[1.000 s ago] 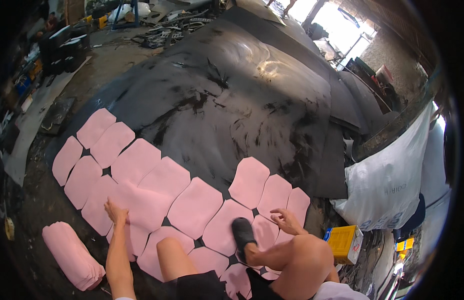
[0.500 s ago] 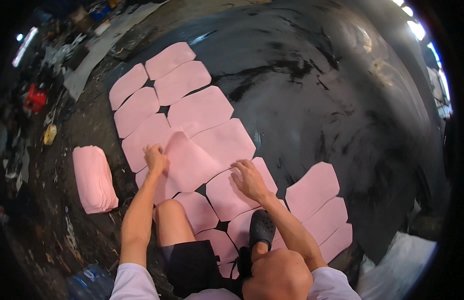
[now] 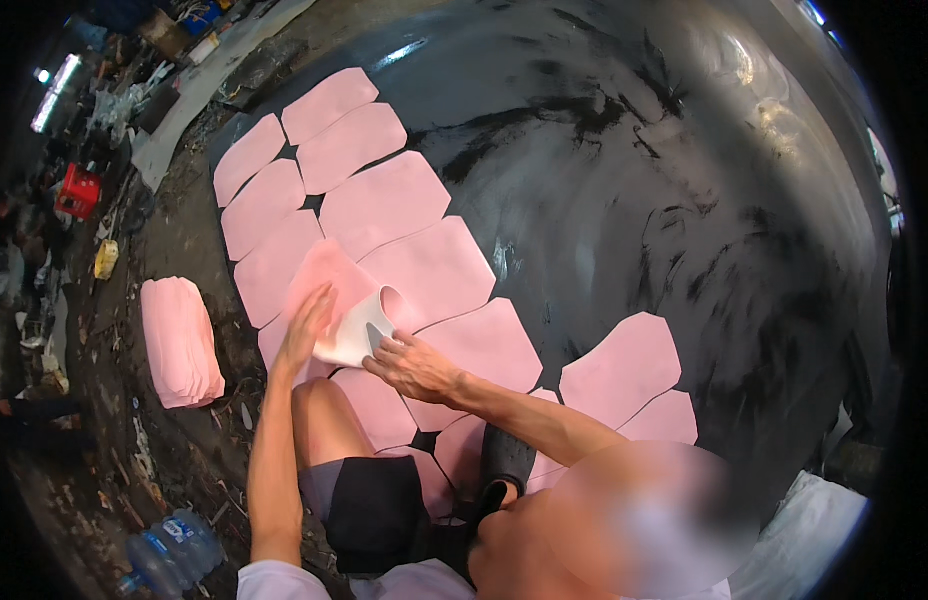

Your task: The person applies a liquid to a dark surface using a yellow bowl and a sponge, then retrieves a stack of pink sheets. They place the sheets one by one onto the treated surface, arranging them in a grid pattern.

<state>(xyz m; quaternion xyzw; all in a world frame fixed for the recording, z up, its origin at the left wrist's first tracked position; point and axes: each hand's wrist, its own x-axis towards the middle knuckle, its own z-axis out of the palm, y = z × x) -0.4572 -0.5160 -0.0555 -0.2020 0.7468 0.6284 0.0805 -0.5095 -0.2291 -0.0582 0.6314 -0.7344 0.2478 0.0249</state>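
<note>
Pink, many-sided sheets (image 3: 429, 265) lie edge to edge in rows on a black surface. One loose pink sheet (image 3: 324, 270) rests on top of others, its near right part curled up so a white underside (image 3: 352, 335) shows. My right hand (image 3: 414, 367) grips that curled edge between thumb and fingers. Against the sheet's left side lies my left hand (image 3: 307, 325), fingers stretched and close together. A thick stack of pink sheets (image 3: 182, 342) stands on the ground to the left of my left arm.
The black sheeting (image 3: 584, 220) spreads far to the right. Debris litters the ground at left, with a red crate (image 3: 79, 191), a yellow object (image 3: 106, 259) and a clear plastic bottle (image 3: 174, 550). My shoe (image 3: 507, 457) is over the near pink sheets. White sheeting (image 3: 809, 535) lies at lower right.
My right hand has moved left off a neighbouring sheet and now holds the loose sheet's edge, curling it up. My left hand's bent fingers have straightened along the sheet.
</note>
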